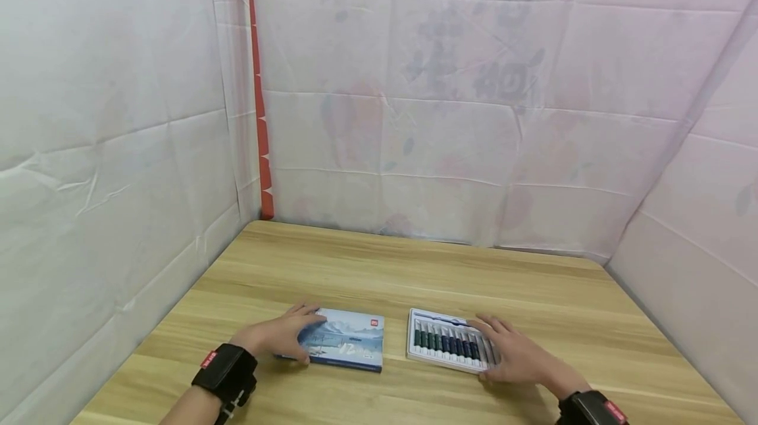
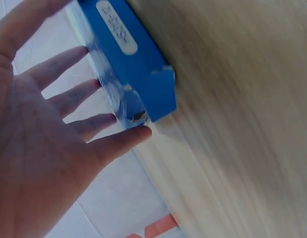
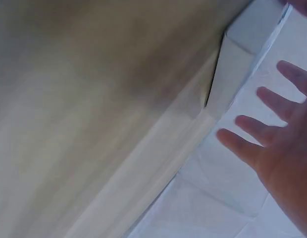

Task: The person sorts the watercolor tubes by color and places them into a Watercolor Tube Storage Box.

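A flat blue box (image 1: pixel 349 341) with a mountain-lake picture on its lid lies on the table. My left hand (image 1: pixel 283 333) is spread over its left end, thumb near the front edge and fingers towards the back. The left wrist view shows those fingers straight along the box's edge, beside an open flap (image 2: pixel 161 96) at its end. To the right lies a white tray (image 1: pixel 441 362) holding a row of paint tubes (image 1: pixel 447 339) in dark greens and blues. My right hand (image 1: pixel 515 351) is at the tray's right end, fingers spread and hiding that end.
Both things lie on a wood-grain table (image 1: pixel 391 274), with a gap between them. White sheeting (image 1: pixel 444 116) stands behind the table and along both sides. A red strip (image 1: pixel 260 122) runs down the back left corner. Each wrist wears a black strap (image 1: pixel 227 375).
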Available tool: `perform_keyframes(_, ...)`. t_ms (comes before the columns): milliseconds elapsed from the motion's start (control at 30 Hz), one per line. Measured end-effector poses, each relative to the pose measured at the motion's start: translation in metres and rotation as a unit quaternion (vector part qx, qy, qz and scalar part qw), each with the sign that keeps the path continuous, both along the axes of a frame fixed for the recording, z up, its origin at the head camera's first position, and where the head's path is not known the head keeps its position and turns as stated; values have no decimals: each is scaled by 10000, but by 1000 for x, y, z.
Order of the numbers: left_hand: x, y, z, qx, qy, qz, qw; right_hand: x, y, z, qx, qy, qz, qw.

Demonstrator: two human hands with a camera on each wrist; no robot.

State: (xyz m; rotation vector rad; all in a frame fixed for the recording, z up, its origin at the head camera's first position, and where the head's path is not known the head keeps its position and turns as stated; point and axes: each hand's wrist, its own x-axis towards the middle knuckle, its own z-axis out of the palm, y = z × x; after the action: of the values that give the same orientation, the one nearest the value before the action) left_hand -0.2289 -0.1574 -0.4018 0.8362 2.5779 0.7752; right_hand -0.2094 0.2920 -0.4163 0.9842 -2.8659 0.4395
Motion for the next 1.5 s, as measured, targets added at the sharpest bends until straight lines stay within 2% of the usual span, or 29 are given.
perform_keyframes(233,-2,11,-5,96,95,295,9995,-11,1,2,-115,-1183,-6,9929)
perform_keyframes(400,-6,16,-5,171,81,284,9994,-16,2,0,-226,-1534,24,9879)
perform_keyframes(667,-13,30,-8,192,263,54,9995,-15,6,4,-316,-1348,-137,9903)
perform_keyframes(800,-16,39,-9,152,306,-37,9994,-14,9,6,-233,-1266,-340,9911)
perform_keyframes(967,-17,48,-10,109,287,-32,9995,-12,12,2,-124,-1055,-527,9929)
perform_keyframes(1300,-18,52,-11,63,237,4,9997,-12,10,1,-228,-1033,-191,9942)
perform_keyframes(1500,-18,53,-11,41,195,-17,9998,-17,8,3,-253,-1287,2,9914)
